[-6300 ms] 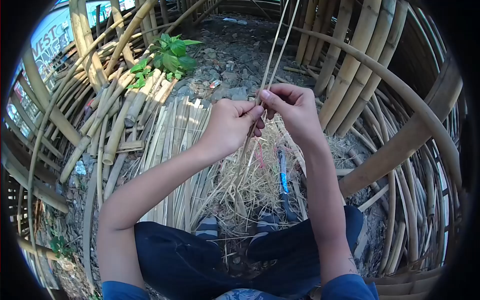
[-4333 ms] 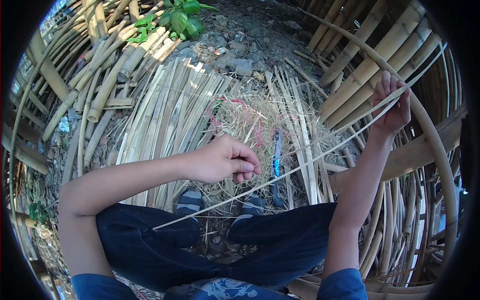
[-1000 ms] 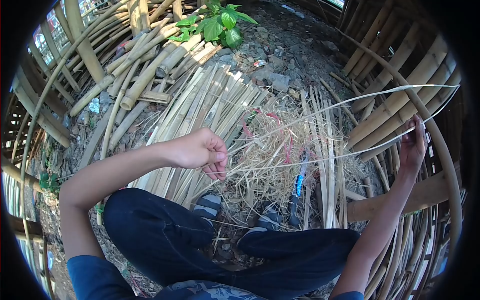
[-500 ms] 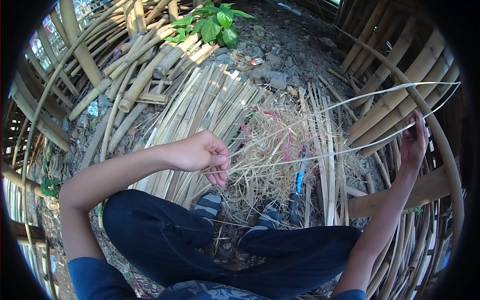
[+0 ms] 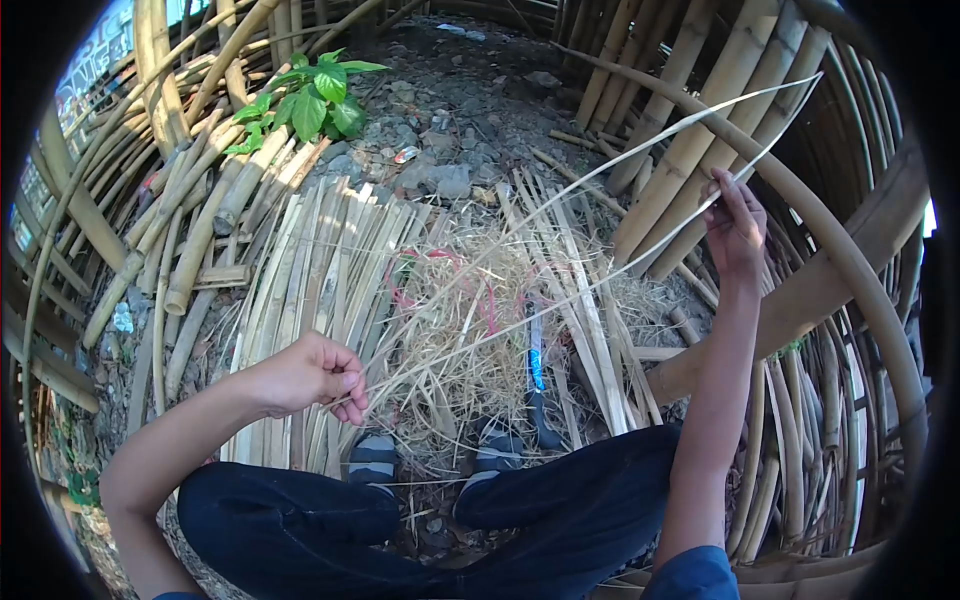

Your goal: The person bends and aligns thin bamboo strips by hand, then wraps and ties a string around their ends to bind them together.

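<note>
My left hand is closed in a pinch on the near ends of thin bamboo strips, at the lower left above a pile of flat slats. From there a long pale bamboo strip stretches to the upper right and bends back sharply at its far tip. My right hand is raised on the right, with its fingertips pinched on the lower run of this strip. Below the strip lie curly bamboo shavings with red string among them.
A tool with a blue-wrapped handle lies between the shavings and more slats. Thick bamboo poles lean at the right, and cut poles are heaped at the left beside a green plant. Stones cover the ground behind.
The camera view has shifted to the right, so the surroundings appear further left. Both hands keep hold of the strip, and its folded tip now appears higher in the view.
</note>
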Demonstrator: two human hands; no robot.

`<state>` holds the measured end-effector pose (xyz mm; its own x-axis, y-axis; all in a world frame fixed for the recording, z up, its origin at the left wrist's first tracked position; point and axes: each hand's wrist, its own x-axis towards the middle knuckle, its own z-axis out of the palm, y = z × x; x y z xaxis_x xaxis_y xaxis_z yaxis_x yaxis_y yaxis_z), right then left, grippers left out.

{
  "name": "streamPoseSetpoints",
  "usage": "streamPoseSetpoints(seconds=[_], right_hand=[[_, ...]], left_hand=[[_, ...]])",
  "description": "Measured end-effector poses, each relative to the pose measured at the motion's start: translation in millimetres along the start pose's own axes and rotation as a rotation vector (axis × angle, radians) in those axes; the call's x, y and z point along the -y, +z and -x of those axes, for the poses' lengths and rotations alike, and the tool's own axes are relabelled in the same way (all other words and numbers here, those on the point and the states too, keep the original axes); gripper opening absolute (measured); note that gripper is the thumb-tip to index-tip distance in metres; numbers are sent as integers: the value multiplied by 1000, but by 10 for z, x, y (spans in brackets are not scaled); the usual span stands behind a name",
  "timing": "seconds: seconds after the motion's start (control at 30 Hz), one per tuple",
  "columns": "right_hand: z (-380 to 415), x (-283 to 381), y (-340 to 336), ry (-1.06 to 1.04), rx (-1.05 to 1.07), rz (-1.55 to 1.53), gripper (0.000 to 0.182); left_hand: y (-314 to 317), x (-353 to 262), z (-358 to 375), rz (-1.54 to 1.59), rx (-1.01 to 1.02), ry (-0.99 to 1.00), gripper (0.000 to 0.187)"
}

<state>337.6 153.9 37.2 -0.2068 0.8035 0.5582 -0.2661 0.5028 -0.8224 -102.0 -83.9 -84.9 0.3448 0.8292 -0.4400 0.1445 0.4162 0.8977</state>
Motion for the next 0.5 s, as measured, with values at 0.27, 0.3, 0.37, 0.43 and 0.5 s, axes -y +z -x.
streamPoseSetpoints(seconds=[0.27,0.3,0.37,0.43,0.5], right_hand=[[61,17,88,51,-25,-113,20],[65,-5,99,54,-20,-107,20],[82,-60,127,50,-16,-104,20],[98,-119,160,94,-31,-119,20],[123,-211,230,124,-47,-140,20]], left_hand=[[-22,186,-63,178,-183,97,16],[-42,193,-63,199,-266,134,15],[-156,227,-41,182,-319,171,15],[-195,140,9,151,-417,224,15],[-321,112,69,144,-447,256,15]])
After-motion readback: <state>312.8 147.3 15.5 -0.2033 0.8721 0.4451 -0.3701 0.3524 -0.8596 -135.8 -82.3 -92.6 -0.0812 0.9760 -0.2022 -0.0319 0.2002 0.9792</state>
